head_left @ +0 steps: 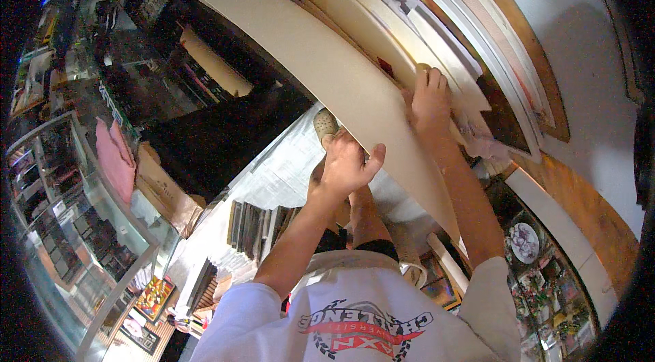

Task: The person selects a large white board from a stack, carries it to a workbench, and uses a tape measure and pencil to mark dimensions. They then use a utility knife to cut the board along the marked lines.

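A large cream board (pixel 293 55) slants across the middle of the view, its face toward me. My left hand (pixel 349 163) is closed at the board's near left edge, thumb out and fingers curled, partly hidden by the edge. Behind it stand more cream boards (pixel 361 10) and sheets, leaning together at the right. My right hand (pixel 430 99) reaches between the front board and those behind. Its fingers bend over the edge of a cream board there, and the fingertips are partly hidden.
A glass display case (pixel 82 225) lines the left, with a pink cloth (pixel 114 161) and brown paper bag (pixel 164 188) beside it. Several frames (pixel 256 225) stand on the floor near my legs. Long frame mouldings (pixel 491 27) lean at the right, above a cabinet holding a plate (pixel 525 242).
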### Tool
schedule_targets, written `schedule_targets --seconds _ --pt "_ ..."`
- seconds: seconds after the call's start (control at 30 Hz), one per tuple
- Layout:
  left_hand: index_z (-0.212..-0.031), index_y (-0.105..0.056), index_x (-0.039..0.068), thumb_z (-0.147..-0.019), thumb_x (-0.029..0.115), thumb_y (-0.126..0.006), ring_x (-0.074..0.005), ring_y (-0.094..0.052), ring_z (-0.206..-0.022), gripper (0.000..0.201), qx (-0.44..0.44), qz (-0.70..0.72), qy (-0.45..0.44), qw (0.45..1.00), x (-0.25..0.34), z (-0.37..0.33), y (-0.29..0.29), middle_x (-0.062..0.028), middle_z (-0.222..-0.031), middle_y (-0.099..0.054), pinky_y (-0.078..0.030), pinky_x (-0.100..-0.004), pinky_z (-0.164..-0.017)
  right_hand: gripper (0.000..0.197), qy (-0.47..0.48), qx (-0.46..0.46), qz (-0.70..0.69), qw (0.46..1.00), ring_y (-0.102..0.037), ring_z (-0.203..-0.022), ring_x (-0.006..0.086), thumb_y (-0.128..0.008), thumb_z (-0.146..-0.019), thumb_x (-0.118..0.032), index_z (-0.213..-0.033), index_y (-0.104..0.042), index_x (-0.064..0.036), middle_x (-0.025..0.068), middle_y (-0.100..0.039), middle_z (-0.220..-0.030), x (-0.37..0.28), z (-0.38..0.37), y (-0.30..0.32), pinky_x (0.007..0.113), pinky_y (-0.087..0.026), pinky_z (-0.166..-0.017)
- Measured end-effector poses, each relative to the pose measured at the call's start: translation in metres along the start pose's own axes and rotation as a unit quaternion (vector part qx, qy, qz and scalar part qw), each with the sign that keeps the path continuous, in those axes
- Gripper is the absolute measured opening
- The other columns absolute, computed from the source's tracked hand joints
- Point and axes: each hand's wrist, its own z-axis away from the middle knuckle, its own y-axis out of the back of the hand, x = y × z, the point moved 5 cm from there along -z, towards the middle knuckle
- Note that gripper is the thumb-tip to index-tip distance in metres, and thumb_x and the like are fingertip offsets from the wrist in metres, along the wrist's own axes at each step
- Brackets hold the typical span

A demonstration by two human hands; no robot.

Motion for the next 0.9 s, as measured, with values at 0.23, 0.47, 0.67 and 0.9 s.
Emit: schedule_targets --seconds 0.23,0.47,0.67,0.9 --pt "-0.097 -0.073 0.0 -0.087 0.024 -0.063 -0.0456 -0.064 -0.097 0.028 -0.022 0.05 0.015 0.998 -0.008 0.009 0.005 -0.0244 -0.102 -0.071 -0.049 -0.0529 -0.092 0.029 0.202 -0.045 -0.179 0.962 -0.049 -0.129 0.0465 -0.056 -0.087 -0.005 -0.116 -0.061 -0.0011 0.0255 -0.052 -0.139 -0.018 0.023 0.002 0.051 -0.044 -0.105" --pt "-0.095 -0.072 -0.002 -0.087 0.023 -0.064 -0.0484 -0.065 -0.091 0.027 -0.019 0.083 0.041 0.995 -0.013 0.015 0.005 -0.0249 -0.096 -0.071 -0.051 -0.0529 -0.088 0.032 0.126 -0.082 -0.318 0.936 -0.055 -0.125 0.0446 -0.058 -0.089 -0.001 -0.121 -0.056 -0.0004 0.0283 -0.055 -0.138 -0.018 0.022 0.006 0.047 -0.046 -0.105" --pt "-0.097 -0.072 -0.002 -0.088 0.018 -0.064 -0.0475 -0.066 -0.091 0.023 -0.017 0.055 0.022 0.998 -0.013 0.018 0.006 -0.0249 -0.096 -0.071 -0.052 -0.0513 -0.086 0.017 -0.07 -0.084 -0.195 0.975 -0.068 -0.097 0.0464 -0.054 -0.097 -0.009 -0.109 -0.062 0.0007 0.0249 -0.071 -0.098 -0.002 -0.013 -0.001 0.05 -0.056 -0.087" --pt "-0.1 -0.071 -0.001 -0.089 0.021 -0.065 -0.045 -0.066 -0.095 0.026 -0.036 0.061 0.049 0.996 -0.006 0.011 0.005 -0.0248 -0.099 -0.071 -0.052 -0.0509 -0.089 0.022 -0.003 -0.092 0.009 0.996 -0.073 -0.084 0.0395 -0.054 -0.097 -0.019 -0.098 -0.069 -0.0034 0.0221 -0.073 -0.091 -0.013 -0.019 -0.038 0.052 -0.059 -0.076"
